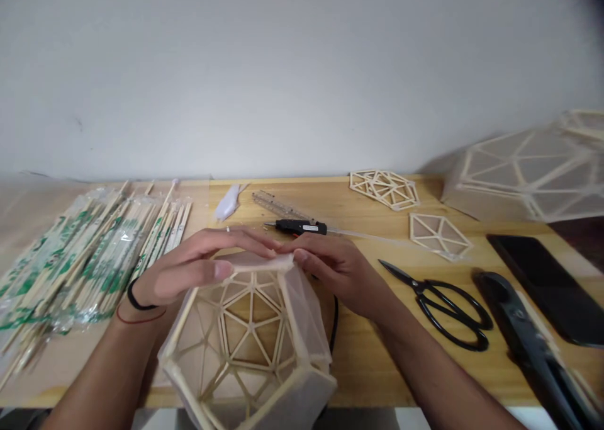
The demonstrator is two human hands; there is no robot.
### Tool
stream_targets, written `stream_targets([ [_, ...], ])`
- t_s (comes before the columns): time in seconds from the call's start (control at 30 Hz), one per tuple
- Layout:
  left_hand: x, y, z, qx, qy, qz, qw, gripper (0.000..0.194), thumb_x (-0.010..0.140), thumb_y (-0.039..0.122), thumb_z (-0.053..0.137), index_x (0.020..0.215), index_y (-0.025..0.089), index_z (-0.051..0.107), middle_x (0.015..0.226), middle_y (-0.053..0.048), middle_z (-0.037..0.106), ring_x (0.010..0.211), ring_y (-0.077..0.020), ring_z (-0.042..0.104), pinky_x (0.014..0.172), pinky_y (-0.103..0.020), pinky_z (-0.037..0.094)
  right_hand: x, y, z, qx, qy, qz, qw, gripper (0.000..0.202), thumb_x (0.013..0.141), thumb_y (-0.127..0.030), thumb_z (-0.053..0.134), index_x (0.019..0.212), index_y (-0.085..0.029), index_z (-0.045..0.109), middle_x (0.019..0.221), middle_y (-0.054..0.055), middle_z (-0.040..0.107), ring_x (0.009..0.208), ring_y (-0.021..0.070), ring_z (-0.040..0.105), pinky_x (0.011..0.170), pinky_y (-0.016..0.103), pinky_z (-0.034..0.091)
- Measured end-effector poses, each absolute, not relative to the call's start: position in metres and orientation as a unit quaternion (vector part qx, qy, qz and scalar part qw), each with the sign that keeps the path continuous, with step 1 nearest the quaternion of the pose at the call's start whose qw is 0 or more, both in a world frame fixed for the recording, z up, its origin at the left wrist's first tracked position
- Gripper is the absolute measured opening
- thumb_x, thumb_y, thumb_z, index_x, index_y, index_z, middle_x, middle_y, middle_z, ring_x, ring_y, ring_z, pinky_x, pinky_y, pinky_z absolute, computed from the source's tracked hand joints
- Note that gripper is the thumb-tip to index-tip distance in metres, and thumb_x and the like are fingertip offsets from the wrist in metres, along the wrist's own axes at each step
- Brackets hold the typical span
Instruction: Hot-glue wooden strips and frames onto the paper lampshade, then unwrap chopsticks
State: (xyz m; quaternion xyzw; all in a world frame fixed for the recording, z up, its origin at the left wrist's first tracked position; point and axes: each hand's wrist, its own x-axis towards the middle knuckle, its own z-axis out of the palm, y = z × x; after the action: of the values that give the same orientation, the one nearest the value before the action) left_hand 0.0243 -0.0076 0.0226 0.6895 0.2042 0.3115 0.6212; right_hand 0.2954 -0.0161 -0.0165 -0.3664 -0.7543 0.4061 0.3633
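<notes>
Dome (314,316) at the worktop's (368,367) near edge. Left hand (201,263) and right hand (333,263) grasp its far rim; step judged: pressing covering there. Next move calls for light, even pressure. Black tool (302,227) lies beyond.

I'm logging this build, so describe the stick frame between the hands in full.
The stick frame is a hollow, many-sided shell of pale, wood-like sticks joined in triangles, with thin, whitish, translucent sheeting over outer faces. Its open side faces the camera, by the table's near edge. The left hand and right hand both touch its far rim.
</notes>
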Motion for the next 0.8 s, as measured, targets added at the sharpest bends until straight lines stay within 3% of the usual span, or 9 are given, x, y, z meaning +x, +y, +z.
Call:
stream_targets([
  [0.57,0.0222,-0.004,0.02,0.699,0.224,0.309,0.605,0.051,0.1,0.051,0.053,0.134,0.019,0.077,0.144,-0.016,0.07,0.136,-0.0336,0.063,0.12,-0.045,0.042,0.2909,-0.0186,-0.0136,-0.38,-0.712,0.433,0.401,0.022,0.102,-0.031,0.063,0.104,-0.024,0.084,0.098,0.004,0.083,0.086,0.0164,0.076,0.069,0.023,0.055],
  [0.8,0.0226,-0.0095,0.021,0.665,0.257,0.319,0.625,0.051,0.096,0.052,0.058,0.132,0.021,0.077,0.145,-0.014,0.069,0.135,-0.0341,0.063,0.117,-0.044,0.048,0.2905,-0.0199,-0.0112,-0.394,-0.68,0.457,0.418,0.021,0.099,-0.031,0.064,0.102,-0.021,0.082,0.091,0.003,0.083,0.067,0.0124,0.072,0.061,0.021,0.057],
])
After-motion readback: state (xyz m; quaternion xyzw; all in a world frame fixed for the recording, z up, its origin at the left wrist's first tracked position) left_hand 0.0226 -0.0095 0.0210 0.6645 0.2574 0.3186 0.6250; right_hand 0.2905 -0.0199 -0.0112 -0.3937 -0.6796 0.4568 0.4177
